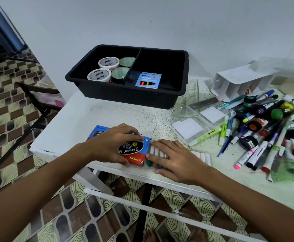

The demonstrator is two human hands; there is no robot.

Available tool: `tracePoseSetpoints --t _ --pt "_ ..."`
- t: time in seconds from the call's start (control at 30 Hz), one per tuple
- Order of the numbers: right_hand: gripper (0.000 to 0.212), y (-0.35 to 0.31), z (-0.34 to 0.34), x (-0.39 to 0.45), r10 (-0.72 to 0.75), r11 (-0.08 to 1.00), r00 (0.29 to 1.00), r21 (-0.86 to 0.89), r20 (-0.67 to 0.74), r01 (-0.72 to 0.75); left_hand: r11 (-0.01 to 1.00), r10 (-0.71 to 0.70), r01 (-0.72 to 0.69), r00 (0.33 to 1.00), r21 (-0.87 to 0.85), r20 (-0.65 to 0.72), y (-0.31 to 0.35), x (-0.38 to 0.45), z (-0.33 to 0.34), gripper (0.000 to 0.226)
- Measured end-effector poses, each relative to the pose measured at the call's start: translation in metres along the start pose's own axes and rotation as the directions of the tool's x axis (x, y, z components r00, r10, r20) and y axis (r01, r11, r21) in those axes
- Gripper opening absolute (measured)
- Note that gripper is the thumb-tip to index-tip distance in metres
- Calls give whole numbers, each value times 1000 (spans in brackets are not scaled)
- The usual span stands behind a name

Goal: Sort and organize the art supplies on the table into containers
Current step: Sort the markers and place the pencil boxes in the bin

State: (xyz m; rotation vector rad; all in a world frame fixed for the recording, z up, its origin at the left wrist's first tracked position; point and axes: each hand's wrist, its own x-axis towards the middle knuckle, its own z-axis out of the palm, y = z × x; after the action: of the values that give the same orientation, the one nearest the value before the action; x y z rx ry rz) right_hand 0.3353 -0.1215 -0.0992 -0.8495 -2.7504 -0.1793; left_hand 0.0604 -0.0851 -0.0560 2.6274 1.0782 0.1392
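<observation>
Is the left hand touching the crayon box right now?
Touching. Head view shows the left hand lying on the crayon box, fingers curled over its edges.

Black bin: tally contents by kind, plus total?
In the black bin:
White Ninso tape rolls: 2
Green-tinted tape rolls: 2
Blue neon crayon box: 1
Total: 5

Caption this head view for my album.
Left hand grips a crayon box while right hand presses its tray.
</observation>
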Motion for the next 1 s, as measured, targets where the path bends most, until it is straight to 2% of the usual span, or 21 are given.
tracePoseSetpoints --t 0.47,0.73,1.0 --pt "51 -2 4 9 111 994 994 9 12 -111 998 -11 14 999 65 -36 3 5 19 83" --pt "54 7 -1 -5 86 995 994 -62 65 -82 996 -66 65 998 65 18 -14 -1 8 84" --pt "50 -3 6 13 100 994 995 -48 10 -99 997 -60 59 998 54 14 -8 3 9 81"
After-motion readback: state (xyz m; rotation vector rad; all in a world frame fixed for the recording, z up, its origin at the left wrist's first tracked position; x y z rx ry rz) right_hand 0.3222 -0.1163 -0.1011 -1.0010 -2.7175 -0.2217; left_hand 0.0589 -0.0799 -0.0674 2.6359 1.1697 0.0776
